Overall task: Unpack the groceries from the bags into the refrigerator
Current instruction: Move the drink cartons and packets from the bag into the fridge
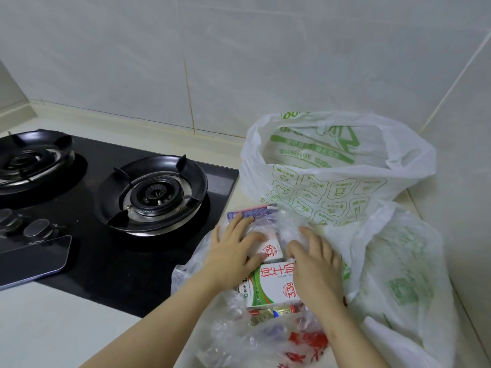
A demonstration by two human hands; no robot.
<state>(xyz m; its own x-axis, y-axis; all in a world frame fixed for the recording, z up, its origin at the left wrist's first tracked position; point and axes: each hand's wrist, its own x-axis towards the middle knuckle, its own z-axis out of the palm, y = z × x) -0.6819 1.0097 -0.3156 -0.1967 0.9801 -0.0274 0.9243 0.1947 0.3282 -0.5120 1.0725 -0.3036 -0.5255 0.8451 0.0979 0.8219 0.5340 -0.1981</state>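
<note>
Two white and green milk cartons lie in a clear plastic bag [228, 333] on the counter: the near milk carton [271, 284] and a far milk carton [271, 249] behind it. My left hand [233, 251] rests on the far carton's left side with fingers spread. My right hand [313, 261] lies flat across the right ends of both cartons, against the bag film. A purple packet [249, 211] pokes out behind my left fingers. A gold and red packet [273, 312] lies below the near carton.
A white bag with green print [332, 166] stands open behind the cartons; another white bag [398, 274] slumps at the right by the tiled wall. A black gas hob with two burners [151, 192] fills the left. A dark phone [32, 258] lies on it.
</note>
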